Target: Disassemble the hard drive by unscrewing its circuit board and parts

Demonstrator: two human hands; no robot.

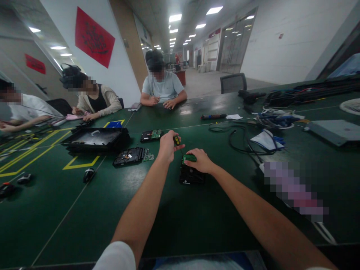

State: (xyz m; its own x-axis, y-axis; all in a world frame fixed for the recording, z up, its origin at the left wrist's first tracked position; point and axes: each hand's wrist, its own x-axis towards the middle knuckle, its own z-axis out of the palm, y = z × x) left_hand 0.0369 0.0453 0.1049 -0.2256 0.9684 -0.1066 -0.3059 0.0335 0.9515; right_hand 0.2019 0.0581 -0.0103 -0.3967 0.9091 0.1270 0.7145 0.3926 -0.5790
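Note:
My left hand [168,145] is closed around the yellow-and-black handle of a screwdriver [176,140]. Its thin shaft points down toward a black hard drive [191,177] lying on the green table. Across the drive's far end is a green circuit board [190,158]. My right hand [201,160] grips that end from the right, its fingers bent over the board. Where the screwdriver's tip meets the drive is too small to make out. Left of my hands lie another drive with a green board [152,135], an opened drive [128,156] and a loose circuit board [148,155].
A black plastic tray [95,138] stands at the left, with a computer mouse [89,174] nearer me. Cables [239,140], a white-and-blue glove [267,140] and a grey metal box [333,132] lie to the right. Several people sit across the table [157,225].

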